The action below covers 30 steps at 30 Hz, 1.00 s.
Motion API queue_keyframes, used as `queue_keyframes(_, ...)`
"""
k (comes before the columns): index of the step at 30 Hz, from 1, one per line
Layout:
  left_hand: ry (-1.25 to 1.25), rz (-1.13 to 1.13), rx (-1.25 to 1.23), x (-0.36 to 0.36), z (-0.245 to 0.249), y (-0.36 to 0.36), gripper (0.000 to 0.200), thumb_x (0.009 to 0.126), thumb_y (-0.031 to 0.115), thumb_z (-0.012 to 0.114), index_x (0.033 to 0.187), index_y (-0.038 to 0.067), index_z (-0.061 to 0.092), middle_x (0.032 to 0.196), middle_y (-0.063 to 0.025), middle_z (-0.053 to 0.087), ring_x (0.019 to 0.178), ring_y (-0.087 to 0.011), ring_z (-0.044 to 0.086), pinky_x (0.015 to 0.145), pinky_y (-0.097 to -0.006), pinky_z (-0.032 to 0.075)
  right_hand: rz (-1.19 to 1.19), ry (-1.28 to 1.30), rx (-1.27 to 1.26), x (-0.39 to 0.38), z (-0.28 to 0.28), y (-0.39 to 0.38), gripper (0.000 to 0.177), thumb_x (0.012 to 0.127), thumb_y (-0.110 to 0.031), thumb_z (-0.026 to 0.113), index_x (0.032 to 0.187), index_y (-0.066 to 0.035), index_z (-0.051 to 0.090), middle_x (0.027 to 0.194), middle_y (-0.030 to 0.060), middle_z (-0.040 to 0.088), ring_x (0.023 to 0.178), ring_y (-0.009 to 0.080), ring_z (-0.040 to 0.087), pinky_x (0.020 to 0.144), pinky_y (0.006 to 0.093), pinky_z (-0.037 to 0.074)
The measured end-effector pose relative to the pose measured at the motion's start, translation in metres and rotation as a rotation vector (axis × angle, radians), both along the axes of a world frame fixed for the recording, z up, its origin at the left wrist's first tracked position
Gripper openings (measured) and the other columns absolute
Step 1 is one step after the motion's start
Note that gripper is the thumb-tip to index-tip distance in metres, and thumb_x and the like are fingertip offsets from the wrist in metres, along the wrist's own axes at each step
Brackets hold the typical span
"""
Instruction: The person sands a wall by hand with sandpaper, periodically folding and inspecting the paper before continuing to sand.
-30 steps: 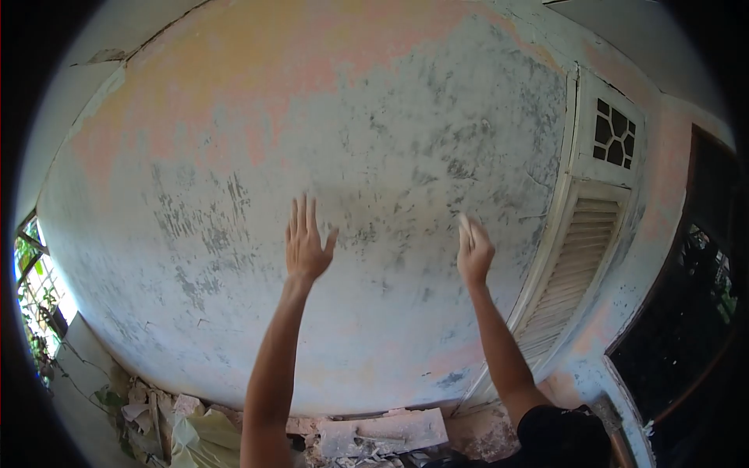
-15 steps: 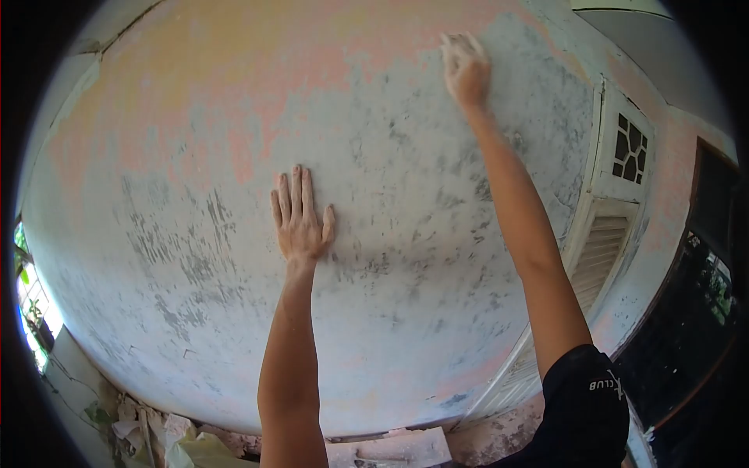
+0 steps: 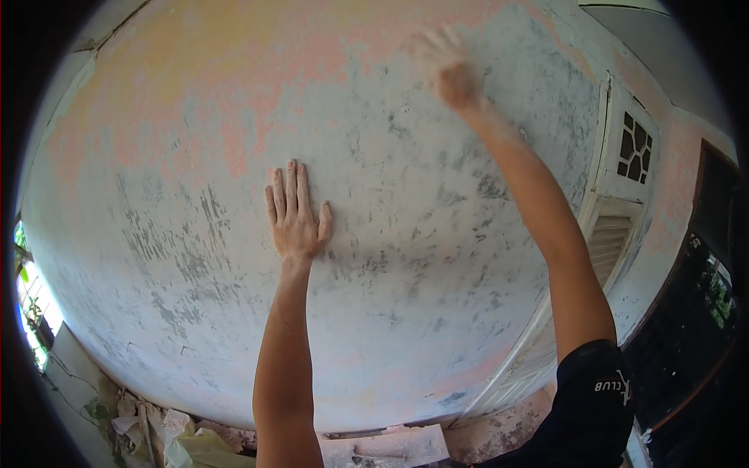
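Note:
A wall with worn, patchy paint fills most of the view. It is grey-white, with pink and yellow areas higher up and dark scuffs across it. My left hand lies flat against the wall near the middle, fingers stretched upward and thumb out to the right. Higher and to the right, my right hand is at the wall's upper part, around the border of pink and grey paint. Motion smears its fingers, so whether anything is in them cannot be made out. Pale dust coats the fingers of my left hand.
On the right stand a white louvred shutter and a vent panel with a patterned opening, then a dark doorway. Debris and a pale crumpled sheet lie along the wall's foot. A bright window is at the far left.
My right hand has shifted left along the upper wall and become blurred, with its elbow swinging out to the right. My left hand stays flat in the same place.

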<state>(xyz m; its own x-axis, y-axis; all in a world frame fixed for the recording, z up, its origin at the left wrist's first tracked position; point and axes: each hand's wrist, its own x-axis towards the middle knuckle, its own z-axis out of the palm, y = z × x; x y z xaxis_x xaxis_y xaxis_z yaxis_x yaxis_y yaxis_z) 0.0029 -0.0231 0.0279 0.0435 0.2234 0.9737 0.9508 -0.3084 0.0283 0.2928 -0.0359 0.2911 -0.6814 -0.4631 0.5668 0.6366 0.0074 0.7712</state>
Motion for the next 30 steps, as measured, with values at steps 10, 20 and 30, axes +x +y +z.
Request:
queue_keyframes(10,0.004,0.026,0.022,0.001,0.0,-0.002,0.074,0.092,0.037,0.042,0.155,0.008,0.019,0.162,-0.0078,0.019,0.151,-0.0281,0.01,0.123,-0.0446,0.007,-0.085,0.073,0.031,0.008,0.018,-0.006,0.036,0.074,-0.001,0.061,0.106,-0.012,0.073,0.115,0.0066,0.068,0.111,0.0293,0.06,0.103,0.0463,0.042)
queue_keyframes(20,-0.022,-0.01,0.059,0.003,0.001,-0.004,0.072,0.091,0.034,0.044,0.155,0.008,0.023,0.162,-0.0063,0.021,0.15,-0.028,0.012,0.123,-0.0452,0.009,-0.03,0.035,-0.08,-0.021,0.004,-0.001,0.033,0.079,-0.006,0.061,0.108,-0.015,0.073,0.117,0.0053,0.068,0.12,0.0256,0.055,0.11,0.0494,0.035)
queue_keyframes(30,-0.068,-0.127,0.044,0.061,0.036,-0.01,0.073,0.093,0.036,0.04,0.155,0.005,0.017,0.163,-0.0098,0.015,0.151,-0.0302,0.008,0.123,-0.0449,0.003,0.08,0.231,-0.028,-0.008,0.025,0.007,0.034,0.068,-0.009,0.067,0.098,-0.022,0.075,0.11,-0.0017,0.068,0.113,0.0243,0.056,0.104,0.0553,0.037)
